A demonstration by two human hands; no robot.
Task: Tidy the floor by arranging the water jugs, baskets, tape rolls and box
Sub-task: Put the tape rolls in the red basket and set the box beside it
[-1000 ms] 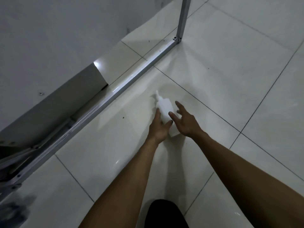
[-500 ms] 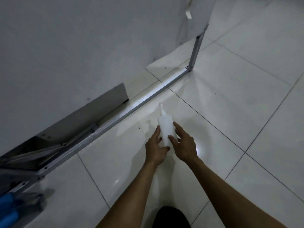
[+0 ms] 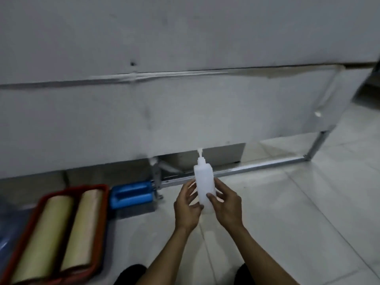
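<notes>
Bottle (image 3: 204, 185) is held upright between both hands, clear of the floor (image 3: 287, 212), with its pump nozzle pointing up in front of the grey panel (image 3: 185, 110). The left hand (image 3: 188, 204) is cupped against the bottle's left side, thumb tucked under near the base; the right hand (image 3: 226, 204) is wrapped round the right side, with a thumb laid across the front. Both hands are thus closed on the bottle, neither released nor clenched on nothing. The two-sided hold is judged to serve steadiness: a tall, narrow, smooth body with a light top is kept from tipping when it is supported low and from both flanks.

To the left, a red basket (image 3: 103, 204) lies on the floor with two tape rolls (image 3: 61, 229) laid side by side along its length, a fit that stops them rolling. Just beyond it a blue box (image 3: 131, 195) sits against the foot of the panel, beside the metal frame (image 3: 257, 166) that runs along the floor. At the far left edge something blue and translucent is seen, possibly a jug, but too little shows to be sure.

The things are gathered in a row along the panel, so the bottle is probably being carried toward that row. A bare patch of floor is seen between the box and the hands. For the setting-down, a flat, vertical lowering would be called for, since the narrow base could let it topple.
</notes>
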